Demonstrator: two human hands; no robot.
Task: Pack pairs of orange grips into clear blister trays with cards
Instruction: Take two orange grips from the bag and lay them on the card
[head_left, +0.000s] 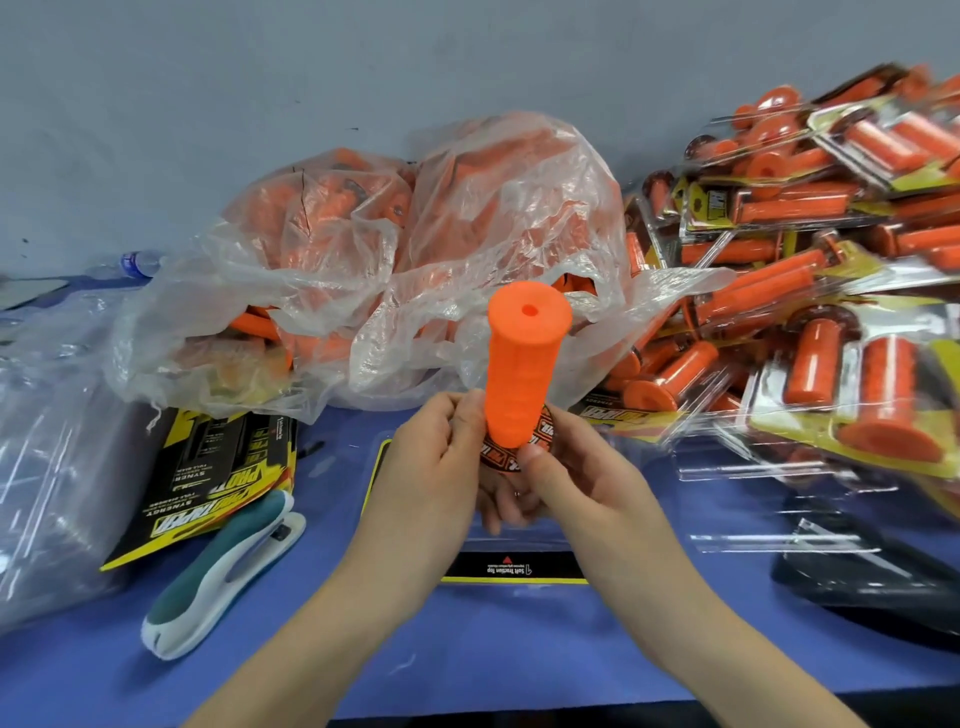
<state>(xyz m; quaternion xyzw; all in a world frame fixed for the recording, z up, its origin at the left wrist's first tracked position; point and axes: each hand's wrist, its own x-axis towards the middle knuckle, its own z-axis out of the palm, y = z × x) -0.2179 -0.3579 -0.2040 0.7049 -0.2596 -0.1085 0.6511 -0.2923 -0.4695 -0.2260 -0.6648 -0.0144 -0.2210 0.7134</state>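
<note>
I hold one orange grip (519, 369) upright in front of me, its closed end with a small hole facing up. My left hand (441, 462) and my right hand (571, 467) both pinch its lower end, where a round black and orange printed ring (540, 434) sits around the flange. Under my hands a clear blister tray with a black and yellow card (511, 569) lies flat on the blue table. Clear plastic bags (415, 249) full of loose orange grips stand behind.
A heap of packed blister packs (810, 260) fills the right side. A stack of black and yellow cards (208, 483) and a teal and white stapler (223, 571) lie at the left, beside a bag of clear trays (47, 441). A black object (872, 587) sits at right.
</note>
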